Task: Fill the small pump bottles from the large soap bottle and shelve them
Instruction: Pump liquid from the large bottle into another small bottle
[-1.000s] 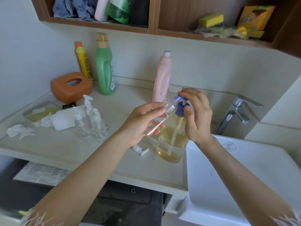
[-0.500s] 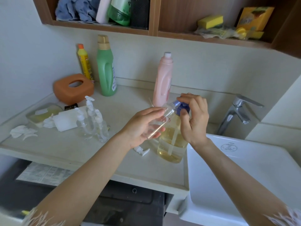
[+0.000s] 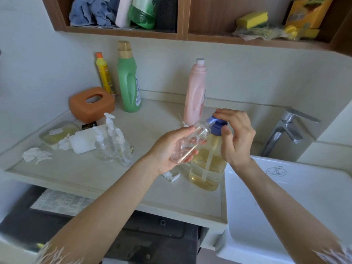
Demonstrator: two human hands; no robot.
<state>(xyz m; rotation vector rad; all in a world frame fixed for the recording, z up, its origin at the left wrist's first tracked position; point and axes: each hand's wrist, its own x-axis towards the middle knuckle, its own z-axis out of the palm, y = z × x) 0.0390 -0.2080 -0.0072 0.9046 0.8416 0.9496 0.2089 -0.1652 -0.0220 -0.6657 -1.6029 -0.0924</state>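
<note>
1. Gripping a small clear bottle [image 3: 190,143] with its fingers curled round the body, the left hand [image 3: 169,149] holds it tilted, so that its open neck points up and right at the blue pump head [image 3: 217,125] of the large soap bottle [image 3: 207,166].
2. Over that pump the right hand [image 3: 236,136] arches, fingers bent on top of the blue head and thumb against its side; it holds the pump.
3. Standing upright on the counter [image 3: 95,180], close to its right end and just beside the white sink [image 3: 285,206], the large soap bottle is part full of yellow liquid, with its dip tube showing inside.
4. A loose white pump cap [image 3: 171,176] lies on the counter just left of the large bottle's base, under the left hand.
5. Three more small pump bottles [image 3: 112,143], clear and with their white pumps on, stand together on the counter well to the left.
6. Near them lie a folded white cloth [image 3: 83,141], a crumpled tissue [image 3: 36,155] and a soap dish [image 3: 57,132].
7. Against the back wall stand an orange tissue box [image 3: 91,103], a yellow bottle [image 3: 103,73], a green bottle [image 3: 128,79] and a pink bottle [image 3: 196,92].
8. A chrome tap [image 3: 285,130] rises behind the sink.
9. Overhead, a wooden shelf [image 3: 181,35] holds a blue cloth [image 3: 91,12], bottles and yellow sponges [image 3: 251,20].
</note>
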